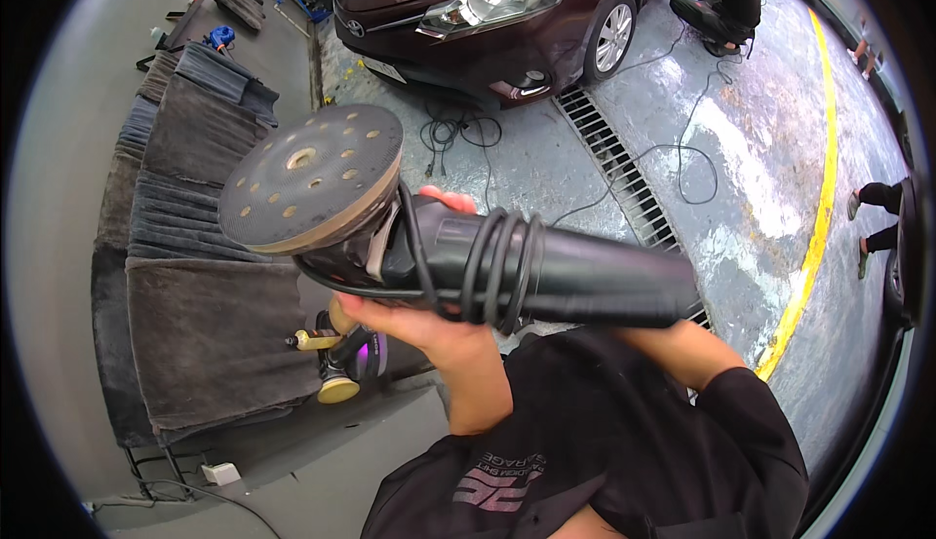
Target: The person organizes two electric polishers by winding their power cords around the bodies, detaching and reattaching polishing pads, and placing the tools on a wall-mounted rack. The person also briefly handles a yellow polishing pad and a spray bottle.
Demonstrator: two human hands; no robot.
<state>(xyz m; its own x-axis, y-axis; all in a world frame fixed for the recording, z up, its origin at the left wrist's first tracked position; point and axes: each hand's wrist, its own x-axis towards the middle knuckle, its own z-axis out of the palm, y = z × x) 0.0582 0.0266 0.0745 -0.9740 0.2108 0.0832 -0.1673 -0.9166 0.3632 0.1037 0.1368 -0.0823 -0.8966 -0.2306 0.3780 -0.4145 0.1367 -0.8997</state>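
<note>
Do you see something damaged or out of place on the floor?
Yes: a black cable lies in loose loops on the floor by the car, looking untidy; the floor has pale patches, perhaps worn paint.

On the scuffed grey painted floor: a glossy maroon car, a loose tangle of thin black cable and a long yellow stripe. Set into it: a slatted metal drain grate. Over the black tubular rack at left: thick charcoal fabric towels.
</note>
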